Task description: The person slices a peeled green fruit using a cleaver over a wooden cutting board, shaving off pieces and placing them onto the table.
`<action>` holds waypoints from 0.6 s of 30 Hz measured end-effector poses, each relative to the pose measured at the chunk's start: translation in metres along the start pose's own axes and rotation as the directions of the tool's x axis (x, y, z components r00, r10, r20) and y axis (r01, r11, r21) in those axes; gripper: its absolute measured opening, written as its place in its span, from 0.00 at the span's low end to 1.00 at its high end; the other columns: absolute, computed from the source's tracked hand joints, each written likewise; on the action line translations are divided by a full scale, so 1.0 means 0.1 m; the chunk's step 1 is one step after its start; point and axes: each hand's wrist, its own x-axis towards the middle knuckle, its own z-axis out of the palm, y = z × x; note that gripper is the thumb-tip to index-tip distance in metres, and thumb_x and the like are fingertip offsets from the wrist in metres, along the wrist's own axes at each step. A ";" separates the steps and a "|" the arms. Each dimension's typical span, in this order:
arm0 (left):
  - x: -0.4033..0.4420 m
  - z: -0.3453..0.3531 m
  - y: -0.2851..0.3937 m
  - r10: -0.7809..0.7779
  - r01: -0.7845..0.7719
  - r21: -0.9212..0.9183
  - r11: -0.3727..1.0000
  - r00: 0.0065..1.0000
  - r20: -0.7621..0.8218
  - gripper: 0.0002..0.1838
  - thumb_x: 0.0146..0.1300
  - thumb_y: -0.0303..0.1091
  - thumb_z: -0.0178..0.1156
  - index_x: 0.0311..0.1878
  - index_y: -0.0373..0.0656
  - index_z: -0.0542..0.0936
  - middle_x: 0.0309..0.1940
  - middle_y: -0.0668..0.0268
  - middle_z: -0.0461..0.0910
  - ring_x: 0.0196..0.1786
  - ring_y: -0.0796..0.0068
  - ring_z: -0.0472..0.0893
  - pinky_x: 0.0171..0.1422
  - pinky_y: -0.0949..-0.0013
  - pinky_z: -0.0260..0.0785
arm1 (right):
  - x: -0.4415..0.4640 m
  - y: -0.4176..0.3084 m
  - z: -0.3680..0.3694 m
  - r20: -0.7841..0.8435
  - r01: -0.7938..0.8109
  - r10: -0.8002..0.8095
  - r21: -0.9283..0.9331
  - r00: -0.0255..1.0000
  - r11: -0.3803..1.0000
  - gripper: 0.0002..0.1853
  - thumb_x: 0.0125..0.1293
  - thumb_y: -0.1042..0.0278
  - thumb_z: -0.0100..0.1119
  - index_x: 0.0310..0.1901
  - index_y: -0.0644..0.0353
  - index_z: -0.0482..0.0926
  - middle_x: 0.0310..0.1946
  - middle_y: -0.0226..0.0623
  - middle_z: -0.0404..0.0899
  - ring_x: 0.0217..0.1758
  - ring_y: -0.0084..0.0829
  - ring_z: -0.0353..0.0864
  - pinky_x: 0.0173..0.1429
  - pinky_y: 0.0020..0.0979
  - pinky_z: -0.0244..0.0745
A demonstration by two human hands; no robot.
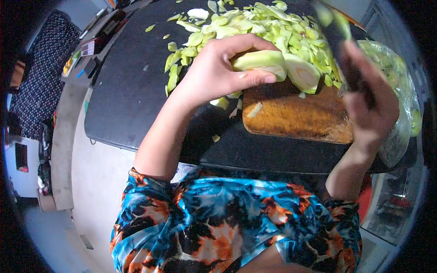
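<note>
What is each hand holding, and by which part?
The left hand holds a pale green cut piece by its sides, between thumb and fingers; the right hand, a blurred knife by its handle.

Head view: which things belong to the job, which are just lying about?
Job: green piece in left hand; blurred knife in right hand; wooden board; cut slices; probably the clear bag.
Lying about, apparently: patterned dark cloth; small blue item.

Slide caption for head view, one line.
Left hand holds a pale-green piece near a wooden board; right hand holds a blurred knife.
</note>
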 end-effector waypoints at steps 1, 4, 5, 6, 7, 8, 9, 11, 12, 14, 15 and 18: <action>-0.01 0.01 0.03 -0.016 0.016 -0.009 1.000 1.000 -0.011 0.17 0.49 0.36 0.72 0.39 0.39 0.80 0.30 0.69 0.80 0.35 0.83 0.77 0.42 0.77 0.70 | 0.03 -0.08 -0.05 0.073 0.111 -0.110 -0.015 0.991 0.994 0.27 0.57 0.53 0.62 0.51 0.69 0.76 0.36 0.40 0.79 0.32 0.27 0.76 0.37 0.25 0.68; -0.01 0.05 -0.10 0.097 -0.076 0.109 0.991 0.974 -0.202 0.17 0.44 0.33 0.70 0.39 0.38 0.79 0.30 0.62 0.81 0.35 0.74 0.80 0.42 0.72 0.71 | 0.08 -0.25 -0.02 0.287 0.158 -0.136 -0.056 0.948 0.986 0.29 0.51 0.57 0.67 0.52 0.68 0.76 0.29 0.36 0.76 0.25 0.24 0.70 0.29 0.24 0.62; -0.01 0.04 -0.11 0.149 -0.107 0.189 0.976 0.963 -0.224 0.16 0.45 0.32 0.69 0.38 0.38 0.79 0.31 0.60 0.81 0.36 0.68 0.81 0.41 0.70 0.71 | 0.07 -0.25 0.03 0.277 0.159 -0.137 -0.058 0.951 0.986 0.29 0.50 0.58 0.67 0.52 0.67 0.76 0.28 0.35 0.75 0.24 0.23 0.69 0.28 0.23 0.61; -0.01 0.03 -0.11 0.199 -0.131 0.270 0.954 0.949 -0.245 0.16 0.46 0.32 0.68 0.38 0.38 0.78 0.31 0.58 0.81 0.37 0.62 0.82 0.41 0.67 0.72 | 0.05 -0.26 0.07 0.269 0.161 -0.140 -0.058 0.953 0.985 0.30 0.48 0.60 0.68 0.52 0.67 0.76 0.27 0.35 0.75 0.22 0.23 0.67 0.27 0.23 0.60; -0.05 0.01 -0.12 0.134 -0.050 0.307 0.951 0.956 -0.260 0.17 0.47 0.31 0.67 0.42 0.38 0.77 0.33 0.57 0.80 0.37 0.61 0.81 0.42 0.67 0.71 | 0.04 -0.27 0.12 0.213 0.101 -0.082 -0.082 0.974 0.991 0.29 0.48 0.60 0.68 0.52 0.66 0.76 0.27 0.34 0.74 0.22 0.22 0.66 0.26 0.22 0.59; -0.04 -0.01 -0.14 0.180 -0.065 0.387 0.920 0.947 -0.268 0.19 0.47 0.31 0.66 0.44 0.38 0.75 0.34 0.56 0.79 0.38 0.59 0.81 0.42 0.68 0.71 | 0.02 -0.28 0.17 0.155 0.041 -0.025 -0.103 0.988 0.994 0.29 0.48 0.60 0.68 0.52 0.65 0.77 0.26 0.33 0.73 0.21 0.22 0.64 0.25 0.22 0.58; -0.03 -0.01 -0.17 0.226 -0.077 0.465 0.882 0.935 -0.274 0.21 0.48 0.30 0.66 0.47 0.39 0.74 0.35 0.55 0.79 0.39 0.58 0.80 0.43 0.68 0.71 | 0.02 -0.31 0.21 0.096 -0.019 0.030 -0.119 0.995 0.993 0.28 0.49 0.61 0.68 0.52 0.65 0.77 0.25 0.32 0.72 0.20 0.21 0.62 0.24 0.22 0.57; -0.03 0.10 -0.23 0.102 -0.044 0.153 0.987 0.912 -0.398 0.21 0.51 0.30 0.65 0.49 0.39 0.71 0.37 0.59 0.78 0.40 0.65 0.79 0.46 0.67 0.71 | 0.01 -0.35 0.30 0.080 0.022 -0.011 -0.139 0.997 0.990 0.28 0.46 0.66 0.69 0.52 0.61 0.77 0.27 0.33 0.72 0.23 0.27 0.66 0.28 0.26 0.61; -0.04 0.15 -0.22 0.047 -0.063 -0.025 0.998 0.910 -0.412 0.22 0.51 0.30 0.65 0.50 0.39 0.70 0.38 0.61 0.78 0.41 0.68 0.78 0.48 0.67 0.70 | -0.02 -0.34 0.36 0.092 0.103 -0.090 -0.146 0.992 0.984 0.28 0.45 0.67 0.69 0.52 0.59 0.78 0.28 0.33 0.72 0.24 0.29 0.66 0.29 0.27 0.63; 0.04 0.18 -0.32 0.170 -0.257 -0.197 0.946 0.912 -0.374 0.28 0.53 0.30 0.64 0.56 0.39 0.65 0.45 0.65 0.72 0.47 0.75 0.73 0.54 0.67 0.67 | -0.07 -0.40 0.53 0.105 0.149 -0.139 -0.095 0.985 0.984 0.28 0.42 0.69 0.69 0.51 0.54 0.79 0.26 0.33 0.67 0.25 0.33 0.66 0.30 0.31 0.64; 0.08 0.26 -0.27 0.090 -0.107 -0.004 0.994 0.858 -0.506 0.32 0.52 0.29 0.64 0.59 0.40 0.61 0.48 0.62 0.69 0.50 0.74 0.71 0.55 0.70 0.65 | -0.10 -0.43 0.61 0.111 0.172 -0.163 -0.069 0.980 0.983 0.29 0.41 0.70 0.69 0.51 0.51 0.80 0.26 0.33 0.64 0.26 0.34 0.67 0.31 0.32 0.65; 0.11 0.32 -0.29 0.026 -0.146 -0.199 0.969 0.861 -0.508 0.29 0.51 0.28 0.64 0.57 0.38 0.64 0.47 0.59 0.69 0.49 0.71 0.71 0.56 0.70 0.64 | -0.15 -0.45 0.74 0.138 0.206 -0.195 -0.070 0.971 0.976 0.29 0.41 0.68 0.68 0.52 0.46 0.79 0.24 0.29 0.63 0.25 0.29 0.68 0.28 0.29 0.66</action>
